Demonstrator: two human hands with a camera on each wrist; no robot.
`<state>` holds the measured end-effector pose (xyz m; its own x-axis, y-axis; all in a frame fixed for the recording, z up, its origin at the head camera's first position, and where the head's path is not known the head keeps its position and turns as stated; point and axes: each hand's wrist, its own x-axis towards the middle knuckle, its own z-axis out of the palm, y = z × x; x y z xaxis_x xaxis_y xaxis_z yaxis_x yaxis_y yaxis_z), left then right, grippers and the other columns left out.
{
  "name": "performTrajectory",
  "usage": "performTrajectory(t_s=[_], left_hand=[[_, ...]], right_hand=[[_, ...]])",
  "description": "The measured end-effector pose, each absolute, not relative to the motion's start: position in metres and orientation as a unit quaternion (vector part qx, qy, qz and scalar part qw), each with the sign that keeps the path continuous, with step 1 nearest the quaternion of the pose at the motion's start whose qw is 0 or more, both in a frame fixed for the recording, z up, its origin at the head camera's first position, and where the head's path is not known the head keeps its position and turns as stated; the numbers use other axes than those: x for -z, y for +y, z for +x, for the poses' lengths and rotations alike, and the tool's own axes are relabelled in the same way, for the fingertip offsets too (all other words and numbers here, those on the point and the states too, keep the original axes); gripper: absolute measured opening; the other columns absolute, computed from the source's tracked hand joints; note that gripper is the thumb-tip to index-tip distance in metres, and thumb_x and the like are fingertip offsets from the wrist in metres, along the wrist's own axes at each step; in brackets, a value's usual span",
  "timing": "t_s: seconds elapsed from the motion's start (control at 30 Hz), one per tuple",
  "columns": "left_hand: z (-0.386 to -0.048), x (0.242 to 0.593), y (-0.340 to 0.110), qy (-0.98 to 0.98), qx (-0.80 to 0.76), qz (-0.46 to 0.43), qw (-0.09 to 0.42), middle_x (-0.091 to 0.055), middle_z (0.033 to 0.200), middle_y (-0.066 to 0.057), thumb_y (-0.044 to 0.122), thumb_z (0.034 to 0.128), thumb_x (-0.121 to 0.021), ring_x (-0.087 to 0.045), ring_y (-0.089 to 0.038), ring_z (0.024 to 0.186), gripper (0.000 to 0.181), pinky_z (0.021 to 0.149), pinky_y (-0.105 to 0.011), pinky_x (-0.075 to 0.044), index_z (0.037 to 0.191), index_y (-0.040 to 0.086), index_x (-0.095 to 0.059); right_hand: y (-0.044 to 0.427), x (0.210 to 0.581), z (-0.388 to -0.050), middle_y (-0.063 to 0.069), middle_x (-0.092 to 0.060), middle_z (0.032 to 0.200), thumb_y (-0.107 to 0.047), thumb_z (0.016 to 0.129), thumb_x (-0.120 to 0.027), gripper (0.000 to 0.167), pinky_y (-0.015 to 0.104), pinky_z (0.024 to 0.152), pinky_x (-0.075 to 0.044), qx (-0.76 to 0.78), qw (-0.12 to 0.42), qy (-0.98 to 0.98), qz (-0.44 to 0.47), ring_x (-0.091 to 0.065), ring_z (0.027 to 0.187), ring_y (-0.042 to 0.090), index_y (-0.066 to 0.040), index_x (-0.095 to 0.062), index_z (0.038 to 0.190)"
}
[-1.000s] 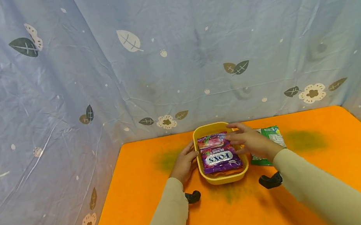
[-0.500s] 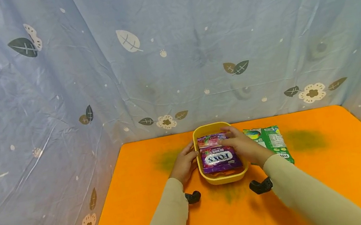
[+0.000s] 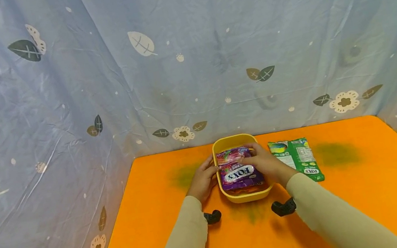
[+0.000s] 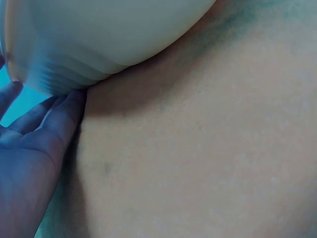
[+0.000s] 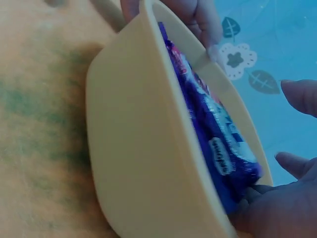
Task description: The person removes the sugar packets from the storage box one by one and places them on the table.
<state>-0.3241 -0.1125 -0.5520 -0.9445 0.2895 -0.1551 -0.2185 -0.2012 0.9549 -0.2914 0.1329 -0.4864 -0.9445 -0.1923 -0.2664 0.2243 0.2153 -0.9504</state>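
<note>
A yellow plastic tub (image 3: pixel 247 198) stands near the back of the orange table. Inside it lies a purple FOX'S Berries candy bag (image 3: pixel 239 174), slightly slanted, with another pinkish-purple stretch of packaging behind its top. My left hand (image 3: pixel 203 179) rests along the tub's left side, its fingers against the outer wall (image 4: pixel 89 49) and its thumb near the rim. My right hand (image 3: pixel 265 165) reaches over the right rim. Some of its fingers touch the bag's edge (image 5: pixel 250 173) inside, while other digits are stretched out and apart from it. Part of the bag is hidden under that hand.
A green FOX'S candy bag (image 3: pixel 297 158) lies flat on the table right of the tub, partly behind my right forearm. Blue leaf-and-flower curtains (image 3: pixel 223 72) enclose the table (image 3: pixel 166 216) at the back and both sides. A black wrist mount (image 3: pixel 283 207) juts below each sleeve.
My right hand has moved left, farther over the tub and onto the purple bag. The bag has turned slightly. More of the green bag shows. My left hand has stayed put.
</note>
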Motion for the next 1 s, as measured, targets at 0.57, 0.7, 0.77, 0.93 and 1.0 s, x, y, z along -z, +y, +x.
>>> performTrajectory(t_s=[0.57, 0.7, 0.77, 0.93, 1.0], left_hand=[[-0.321, 0.547, -0.11, 0.613, -0.773, 0.029, 0.163, -0.046, 0.167, -0.011, 0.013, 0.1106, -0.059, -0.054, -0.033, 0.144, 0.062, 0.116, -0.05, -0.046, 0.17, 0.015, -0.041], [-0.321, 0.547, -0.111, 0.614, -0.771, 0.028, 0.164, -0.046, 0.167, -0.011, 0.013, 0.1108, -0.059, -0.055, -0.033, 0.143, 0.063, 0.116, -0.05, -0.046, 0.171, 0.015, -0.04], [-0.321, 0.548, -0.111, 0.612, -0.773, 0.027, 0.164, -0.046, 0.167, -0.01, 0.012, 0.1108, -0.059, -0.055, -0.032, 0.143, 0.063, 0.116, -0.049, -0.046, 0.171, 0.015, -0.04], [-0.321, 0.548, -0.112, 0.608, -0.776, 0.035, 0.161, -0.045, 0.168, -0.012, 0.01, 0.1105, -0.057, -0.054, -0.033, 0.144, 0.063, 0.116, -0.05, -0.046, 0.171, 0.013, -0.039], [-0.32, 0.549, -0.112, 0.61, -0.775, 0.038, 0.161, -0.045, 0.168, -0.013, 0.011, 0.1105, -0.057, -0.055, -0.035, 0.142, 0.063, 0.115, -0.05, -0.046, 0.171, 0.013, -0.039]], right_hand=[[0.13, 0.498, -0.293, 0.015, -0.031, 0.173, -0.014, 0.108, -0.07, 0.07, 0.066, 0.117, -0.039, 0.596, 0.105, 0.796, 0.005, -0.045, 0.144, 0.047, -0.027, -0.039, 0.169], [0.129, 0.498, -0.292, 0.015, -0.032, 0.173, -0.011, 0.108, -0.069, 0.07, 0.064, 0.114, -0.044, 0.594, 0.103, 0.798, 0.005, -0.05, 0.14, 0.046, -0.028, -0.039, 0.169], [0.129, 0.498, -0.292, 0.015, -0.032, 0.173, -0.009, 0.108, -0.069, 0.069, 0.064, 0.114, -0.044, 0.593, 0.1, 0.799, 0.002, -0.05, 0.14, 0.046, -0.029, -0.04, 0.168], [0.13, 0.5, -0.293, 0.017, -0.037, 0.17, -0.006, 0.108, -0.067, 0.066, 0.064, 0.115, -0.043, 0.587, 0.087, 0.805, -0.007, -0.05, 0.141, 0.046, -0.024, -0.043, 0.167], [0.13, 0.501, -0.293, 0.017, -0.04, 0.167, -0.007, 0.108, -0.068, 0.064, 0.063, 0.114, -0.044, 0.581, 0.083, 0.809, -0.005, -0.051, 0.14, 0.046, -0.022, -0.044, 0.166]])
